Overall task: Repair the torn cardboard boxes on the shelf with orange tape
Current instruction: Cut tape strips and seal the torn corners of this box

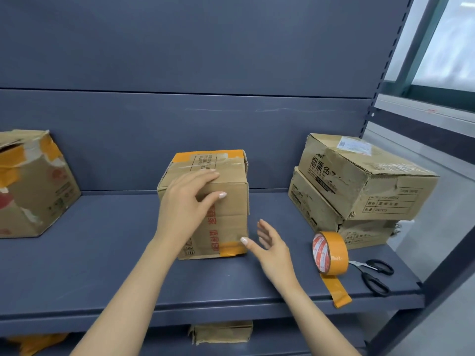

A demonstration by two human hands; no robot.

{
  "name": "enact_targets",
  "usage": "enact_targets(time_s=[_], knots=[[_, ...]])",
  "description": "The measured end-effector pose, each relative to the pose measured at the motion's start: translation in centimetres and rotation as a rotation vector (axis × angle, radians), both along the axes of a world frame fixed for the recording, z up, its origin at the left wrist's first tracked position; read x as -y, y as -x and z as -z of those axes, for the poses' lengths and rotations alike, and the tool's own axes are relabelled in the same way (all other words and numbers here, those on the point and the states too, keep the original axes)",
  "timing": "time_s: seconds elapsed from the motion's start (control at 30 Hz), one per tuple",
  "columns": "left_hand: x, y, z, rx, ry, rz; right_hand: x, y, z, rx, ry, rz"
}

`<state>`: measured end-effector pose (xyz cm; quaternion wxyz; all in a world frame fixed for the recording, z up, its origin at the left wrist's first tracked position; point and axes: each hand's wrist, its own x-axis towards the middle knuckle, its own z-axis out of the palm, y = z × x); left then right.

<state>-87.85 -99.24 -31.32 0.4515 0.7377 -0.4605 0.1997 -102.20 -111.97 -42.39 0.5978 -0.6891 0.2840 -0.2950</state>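
Dark blue metal shelf (102,265) backed by panel, window at right | two stacked torn boxes (359,186) right, taped box (33,183) left | middle cardboard box (226,209) touched by left hand (185,204), fingers straight | right hand (272,247) relaxed, thumb at orange patch | orange tape roll (331,253) upright beside black scissors (375,276).

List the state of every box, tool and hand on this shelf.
Middle box: upright, orange tape on top and bottom corner.
Left box: torn, partly taped.
Stacked boxes: two, crumpled, no orange tape.
Tape roll: on edge, loose strip trailing.
Scissors: open, lying flat.
Left hand: flat on middle box.
Right hand: open, thumb at taped corner.
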Motion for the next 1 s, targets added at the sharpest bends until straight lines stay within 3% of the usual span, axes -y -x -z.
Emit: enact_targets(time_s=[0.27,0.43,0.73,1.0], knots=[[-5.3,-4.4,-0.4,-0.434,0.280,-0.120,-3.6,-3.8,-0.5,0.116,-0.098,-0.161],[-8.1,-6.1,1.7,-0.589,0.374,-0.075,-5.1,-5.7,-2.0,0.261,-0.045,-0.093],[-8.8,-5.5,7.4,-0.793,0.346,0.017,-4.0,-4.3,-1.3,0.134,0.201,0.016],[-9.6,-6.4,10.0,-0.876,0.215,-0.003,-4.3,-5.6,-1.0,0.037,0.208,0.025]])
